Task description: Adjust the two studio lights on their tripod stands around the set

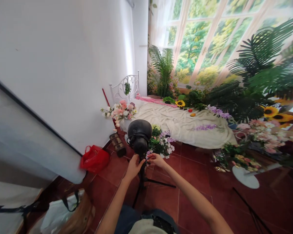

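Note:
A black studio light [139,130] with a round, dark head stands upright in front of me on a black stand [142,178]. My left hand [134,166] is at the neck just under the light, its fingers closed on the dark mount. From the right, my right hand [156,160] reaches the same spot, thumb and fingers pinched together at a small part of the mount. What exactly the right fingertips pinch is too small to make out. Both hands are close together, the fingertips almost meeting.
Beyond the light is a bed with a cream blanket [166,120], flowers and fruit. A red bag [95,159] and brown case [117,144] lie left, a large bag [74,216] nearer. At right are a white round base [245,177], stand legs [251,209] and palm leaves [263,58].

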The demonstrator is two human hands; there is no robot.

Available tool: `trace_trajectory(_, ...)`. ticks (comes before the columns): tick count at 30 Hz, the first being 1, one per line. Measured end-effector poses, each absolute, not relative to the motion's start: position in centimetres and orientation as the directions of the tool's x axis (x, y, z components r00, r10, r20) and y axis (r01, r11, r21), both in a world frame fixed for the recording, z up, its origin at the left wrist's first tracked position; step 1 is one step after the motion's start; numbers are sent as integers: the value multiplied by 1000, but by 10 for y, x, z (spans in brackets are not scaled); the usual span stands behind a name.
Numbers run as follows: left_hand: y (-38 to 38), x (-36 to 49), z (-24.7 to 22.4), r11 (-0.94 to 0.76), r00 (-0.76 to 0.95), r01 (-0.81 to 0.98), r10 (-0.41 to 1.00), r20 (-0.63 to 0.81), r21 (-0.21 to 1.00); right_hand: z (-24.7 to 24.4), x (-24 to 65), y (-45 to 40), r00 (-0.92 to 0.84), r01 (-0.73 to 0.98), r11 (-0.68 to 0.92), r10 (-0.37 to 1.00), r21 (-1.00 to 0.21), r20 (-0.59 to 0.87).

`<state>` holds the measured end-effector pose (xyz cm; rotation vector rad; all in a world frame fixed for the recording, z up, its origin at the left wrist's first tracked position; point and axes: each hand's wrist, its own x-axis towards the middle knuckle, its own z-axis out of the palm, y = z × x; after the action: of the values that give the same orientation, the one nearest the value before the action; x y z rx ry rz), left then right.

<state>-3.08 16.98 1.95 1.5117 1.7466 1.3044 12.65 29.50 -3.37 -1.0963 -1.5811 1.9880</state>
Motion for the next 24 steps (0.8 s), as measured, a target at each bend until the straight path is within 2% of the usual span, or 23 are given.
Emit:
trace_trajectory(4,167,-35,20,-46,-254,513,946,203,857,-35,127,297,-644,223,-336,654,-915,-397)
trace_trajectory(8,162,-34,10,-49,-232,493,955,186,869,-32,128,297,-662,233,-303,647,-924,-379)
trace_trajectory(14,164,-22,-4,-51,-316,408,929,193,912,-36,131,286,-665,104,-264,698,-959,-264)
trace_trajectory(17,166,-20,-6,-65,-340,356,920,194,932,-41,131,280,-631,85,-281,727,-956,-270)
trace_trajectory(20,168,-20,7,-87,-336,352,918,212,932,-43,129,278,-625,69,-336,720,-939,-303)
trace_trajectory(24,173,-22,47,-142,-306,370,914,265,918,-40,127,279,-616,55,-355,724,-933,-312)
